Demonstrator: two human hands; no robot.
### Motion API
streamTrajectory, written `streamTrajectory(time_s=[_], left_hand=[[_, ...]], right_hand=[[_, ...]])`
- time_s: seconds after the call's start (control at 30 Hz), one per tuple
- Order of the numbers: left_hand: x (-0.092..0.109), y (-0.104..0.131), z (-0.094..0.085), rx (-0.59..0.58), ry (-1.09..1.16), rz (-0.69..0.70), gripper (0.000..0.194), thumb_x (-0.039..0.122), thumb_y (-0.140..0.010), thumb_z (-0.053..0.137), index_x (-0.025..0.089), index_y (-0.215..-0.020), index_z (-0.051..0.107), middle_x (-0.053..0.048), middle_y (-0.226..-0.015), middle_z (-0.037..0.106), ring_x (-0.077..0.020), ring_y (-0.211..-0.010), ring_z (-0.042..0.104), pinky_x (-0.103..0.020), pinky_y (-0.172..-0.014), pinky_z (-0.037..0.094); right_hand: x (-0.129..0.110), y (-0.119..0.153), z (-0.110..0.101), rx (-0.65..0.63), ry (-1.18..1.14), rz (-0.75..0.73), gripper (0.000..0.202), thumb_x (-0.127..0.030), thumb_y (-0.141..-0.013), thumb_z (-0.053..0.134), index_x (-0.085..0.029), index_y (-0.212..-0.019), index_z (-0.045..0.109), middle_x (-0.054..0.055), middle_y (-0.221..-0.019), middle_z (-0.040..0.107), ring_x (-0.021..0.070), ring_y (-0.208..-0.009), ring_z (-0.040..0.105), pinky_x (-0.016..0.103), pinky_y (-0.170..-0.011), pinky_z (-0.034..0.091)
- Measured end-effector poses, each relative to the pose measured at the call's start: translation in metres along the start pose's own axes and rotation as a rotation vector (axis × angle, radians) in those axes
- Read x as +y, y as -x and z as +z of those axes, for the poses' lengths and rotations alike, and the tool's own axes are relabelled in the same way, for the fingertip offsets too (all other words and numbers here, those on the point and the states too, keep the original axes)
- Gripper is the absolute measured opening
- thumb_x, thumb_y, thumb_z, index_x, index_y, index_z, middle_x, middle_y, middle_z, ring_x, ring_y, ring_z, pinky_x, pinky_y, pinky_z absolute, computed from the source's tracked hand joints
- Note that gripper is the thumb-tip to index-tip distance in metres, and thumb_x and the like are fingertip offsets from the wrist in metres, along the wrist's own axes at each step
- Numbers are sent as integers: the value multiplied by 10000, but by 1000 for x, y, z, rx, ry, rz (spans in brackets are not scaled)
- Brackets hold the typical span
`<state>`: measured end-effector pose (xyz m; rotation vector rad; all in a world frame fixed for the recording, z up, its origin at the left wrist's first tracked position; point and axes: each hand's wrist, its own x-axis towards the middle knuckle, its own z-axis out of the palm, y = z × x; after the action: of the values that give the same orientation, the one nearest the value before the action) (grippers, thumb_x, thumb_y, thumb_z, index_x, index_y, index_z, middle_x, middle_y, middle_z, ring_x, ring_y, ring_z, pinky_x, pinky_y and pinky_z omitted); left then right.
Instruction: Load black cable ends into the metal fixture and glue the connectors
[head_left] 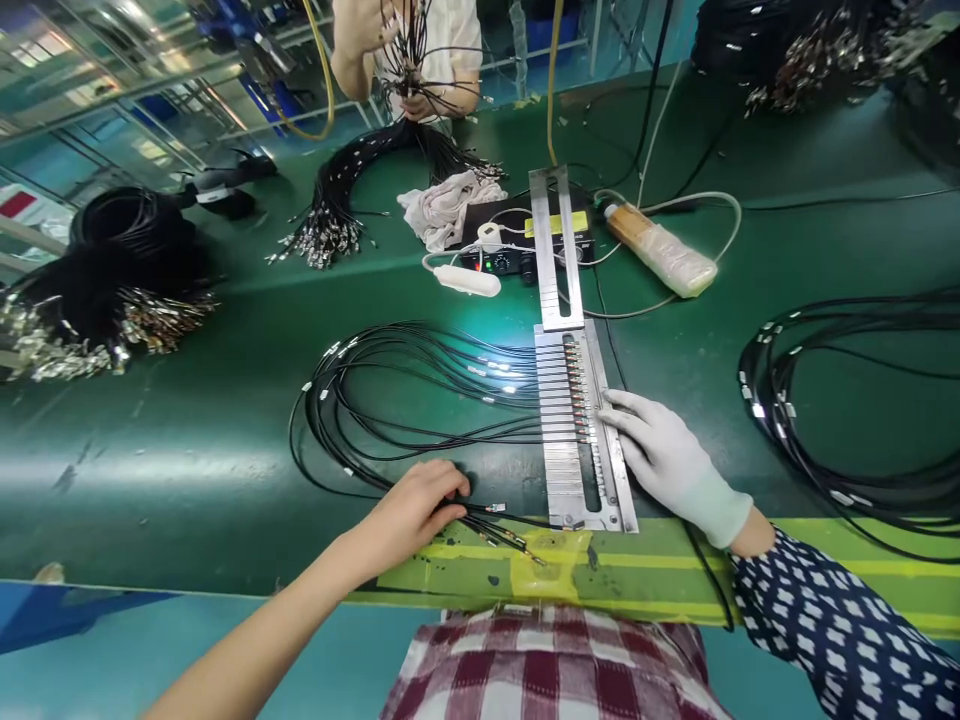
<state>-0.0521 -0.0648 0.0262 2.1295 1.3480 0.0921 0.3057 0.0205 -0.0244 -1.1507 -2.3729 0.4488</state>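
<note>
Fingers of the bare left hand [420, 505] are curled, and thumb and forefinger appear to pinch a bunch of black cables [480, 520] whose free ends fan out toward the near edge of the table [225, 430]. The gloved right hand [667, 455] has its fingers stretched out with gaps between them, the tips resting on the right side of the metal fixture [562, 485]; they pinch nothing that shows. The fixture lies flat on the table between the hands, a slotted metal plate [546, 265] at its far end.

Judged from the head view, the work is part done. A row of cables lies side by side across the middle and far grooves, their tipped ends [577, 390] lined up along the long slot. The grooves nearer the person show bare, so a good stretch is unfilled. The bunch in the left hand looks like cables not yet laid in; one end reaches the fixture's near edge, but whether it is seated is too small to tell. Well apart to the right lies another coil of cables [757, 395]; whether it is finished or waiting does not show.
</note>
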Motion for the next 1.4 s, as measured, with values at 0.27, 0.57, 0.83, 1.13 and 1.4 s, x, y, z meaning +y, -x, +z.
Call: streamTrajectory(time_s=[0.27,0.57,0.83,1.13,1.4], left_hand=[[10,-5,-1,-10,32,-8,124,140,-955,463,195,-881,546,-26,-906,569,-176,-865,527,-283,-754,450],[6,1,-20,306,210,19,149,161,-981,480,202,-1025,616,-39,-962,644,-155,-901,614,-274,-787,509],[54,-69,-8,517,-101,377,291,121,-961,493,215,-1199,632,-65,-955,667,-167,-857,610,-295,-753,518],[48,-107,34,351,-257,494,308,111,-994,392,112,-1215,607,-94,-923,617,-183,-836,556,-313,-749,540],[45,-106,29,302,-221,538,325,105,-997,378,133,-1255,575,-90,-963,603,-181,-867,557,-310,-796,530]], right_hand=[[0,2,-1,-16,3,7,350,-189,-964,444,-223,-1275,602,114,-1419,536,300,-1264,530,529,-1014,483],[-2,0,-3,-9,-43,27,345,-186,-963,446,-227,-1262,612,113,-1405,548,297,-1244,543,526,-998,496],[-2,0,-4,-9,-72,31,372,-167,-954,457,-247,-1293,587,104,-1413,538,289,-1278,518,518,-1014,483],[-2,0,-4,-54,-105,71,361,-153,-962,453,-230,-1291,579,108,-1419,524,291,-1274,505,502,-1009,469],[-1,1,-5,-66,-131,71,360,-152,-960,448,-225,-1288,580,108,-1415,523,289,-1261,507,492,-999,468]])
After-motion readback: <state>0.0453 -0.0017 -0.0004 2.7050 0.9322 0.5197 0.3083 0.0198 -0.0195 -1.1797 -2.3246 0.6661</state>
